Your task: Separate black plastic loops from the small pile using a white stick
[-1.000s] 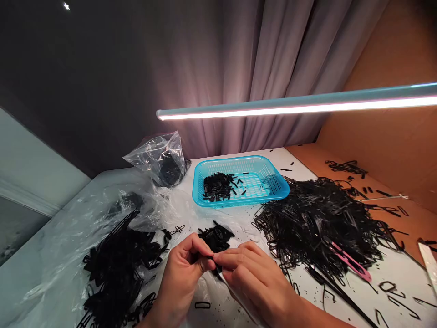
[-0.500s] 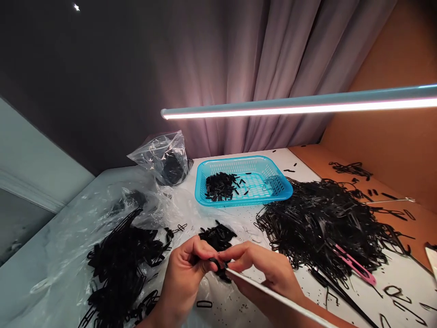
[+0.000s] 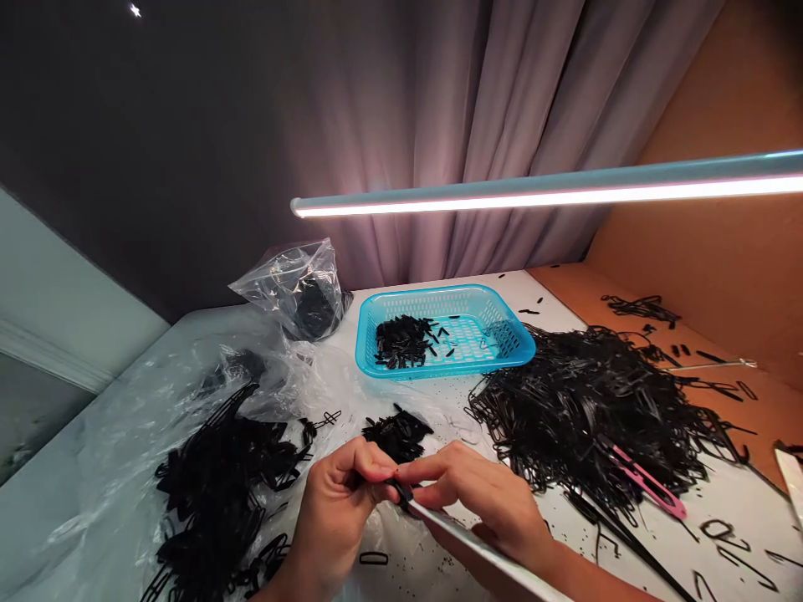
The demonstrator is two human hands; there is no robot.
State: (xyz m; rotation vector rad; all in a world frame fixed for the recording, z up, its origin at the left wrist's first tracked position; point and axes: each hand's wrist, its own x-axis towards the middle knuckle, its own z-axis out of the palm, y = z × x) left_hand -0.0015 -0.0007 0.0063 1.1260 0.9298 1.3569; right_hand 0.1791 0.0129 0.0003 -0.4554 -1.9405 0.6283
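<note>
In the middle foreground my left hand [image 3: 339,510] is closed, thumb and forefinger pinching a small black piece [image 3: 401,489]; its exact kind is partly hidden by my fingers. My right hand [image 3: 486,502] meets it from the right, fingers pinched at the same piece. A long, flat white strip [image 3: 477,548] runs from the black piece along the right hand toward the bottom edge. Just beyond my fingertips lies a small heap of short black pieces [image 3: 398,435]. One black loop [image 3: 374,558] lies beneath the hands.
A blue basket [image 3: 382,372] holds short black pieces. Black loops [image 3: 583,401] are piled at right, with a pink-handled tool [image 3: 649,483] on them. Plastic sheeting [image 3: 113,468] and more black pieces [image 3: 213,493] cover the left. A tube light [image 3: 539,191] hangs above.
The black piece has turned between my fingers, and its curved end no longer shows. My right fingers and the white strip have shifted slightly down and left. The view has moved a little.
</note>
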